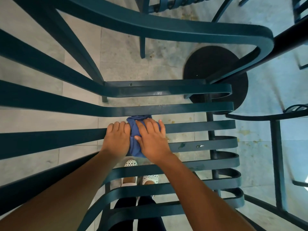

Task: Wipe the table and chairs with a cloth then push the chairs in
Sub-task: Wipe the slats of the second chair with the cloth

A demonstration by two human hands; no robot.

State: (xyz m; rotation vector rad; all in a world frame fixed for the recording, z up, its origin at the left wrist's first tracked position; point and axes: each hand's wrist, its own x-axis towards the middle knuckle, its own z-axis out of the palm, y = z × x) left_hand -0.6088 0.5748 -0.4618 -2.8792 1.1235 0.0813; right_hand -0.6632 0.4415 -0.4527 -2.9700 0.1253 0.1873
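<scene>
A blue cloth [135, 139] lies bunched on a dark teal slat [200, 126] of the chair [166, 88], near the middle of the view, draped over the slat and hanging a little below it. The right hand [150, 139] lies flat on the cloth with fingers straight and spread, pressing it down onto the slat; the fingertips reach past the cloth's far edge. The left hand [117, 138] sits just beside it, touching the cloth's left side, its fingers curled over the top of the same slat and grasping it. Both forearms reach in from the bottom of the view.

The chair's slats run across the view in curved bands, one above another, and the floor [80, 55] shows between them. One slat below the right hand carries small wet spots. Under the slats stand the person's feet in white perforated shoes [149, 179]. To the right, the glass desk [266, 147] overlaps the chair, with a round dark base [215, 64] visible beneath it. Another chair's legs show at the top.
</scene>
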